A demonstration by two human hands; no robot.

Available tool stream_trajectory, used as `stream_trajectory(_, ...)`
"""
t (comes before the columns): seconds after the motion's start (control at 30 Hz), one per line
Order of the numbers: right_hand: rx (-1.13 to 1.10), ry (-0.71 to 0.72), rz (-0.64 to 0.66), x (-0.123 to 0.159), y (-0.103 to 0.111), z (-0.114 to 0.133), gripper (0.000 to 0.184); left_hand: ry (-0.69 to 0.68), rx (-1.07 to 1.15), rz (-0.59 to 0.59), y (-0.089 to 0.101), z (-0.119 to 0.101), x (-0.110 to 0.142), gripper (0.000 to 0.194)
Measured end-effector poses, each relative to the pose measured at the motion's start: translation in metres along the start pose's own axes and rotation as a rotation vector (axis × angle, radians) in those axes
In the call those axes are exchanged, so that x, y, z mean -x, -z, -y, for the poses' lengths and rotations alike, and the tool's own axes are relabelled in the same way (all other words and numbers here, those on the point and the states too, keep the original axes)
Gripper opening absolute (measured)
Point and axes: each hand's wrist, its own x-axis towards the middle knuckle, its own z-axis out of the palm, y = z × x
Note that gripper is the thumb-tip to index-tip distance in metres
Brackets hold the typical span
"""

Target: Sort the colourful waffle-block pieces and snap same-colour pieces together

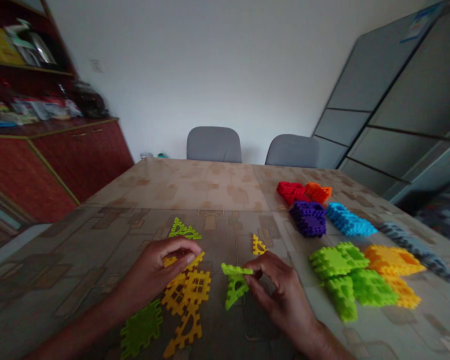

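Note:
My left hand (161,267) curls over the top of a joined yellow lattice piece (189,290) lying on the table (210,195), fingers closed on its upper edge. My right hand (273,285) pinches a light green triangular piece (235,280) that stands partly upright beside the yellow one. A darker green lattice piece (140,330) lies under my left wrist. A loose green triangle (183,230) and a small yellow triangle (258,245) rest just beyond my hands.
Stacks of toothed tiles sit on the right: red (290,191), orange (318,191), purple (308,217), blue (348,220), green (345,277), yellow (393,270), grey (416,247). Two grey chairs (213,144) stand at the far edge. A red cabinet (60,160) is on the left, grey lockers (397,100) on the right.

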Motion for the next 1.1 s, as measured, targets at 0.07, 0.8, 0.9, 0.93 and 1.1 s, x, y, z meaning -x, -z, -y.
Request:
stream_trajectory(0.07,-0.042,-0.031,0.014,0.001,-0.002,0.0,0.012,-0.07,-0.018,0.067,-0.005,0.001,0.008,0.02)
stream_trajectory(0.8,-0.421,-0.598,0.199,-0.004,0.006,-0.018,0.035,-0.124,-0.07,0.163,-0.009,0.01,0.008,0.022)
stream_trajectory(0.9,-0.431,-0.622,0.208,-0.002,0.002,-0.019,0.033,-0.13,-0.069,0.169,-0.008,0.009,0.008,0.021)
stream_trajectory(0.93,-0.432,-0.628,0.207,-0.001,0.0,-0.02,0.032,-0.129,-0.067,0.172,-0.008,0.009,0.008,0.021)
stream_trajectory(1.1,-0.197,-0.63,0.251,-0.001,0.004,-0.022,0.028,-0.115,-0.054,0.182,-0.007,0.011,0.007,0.022)
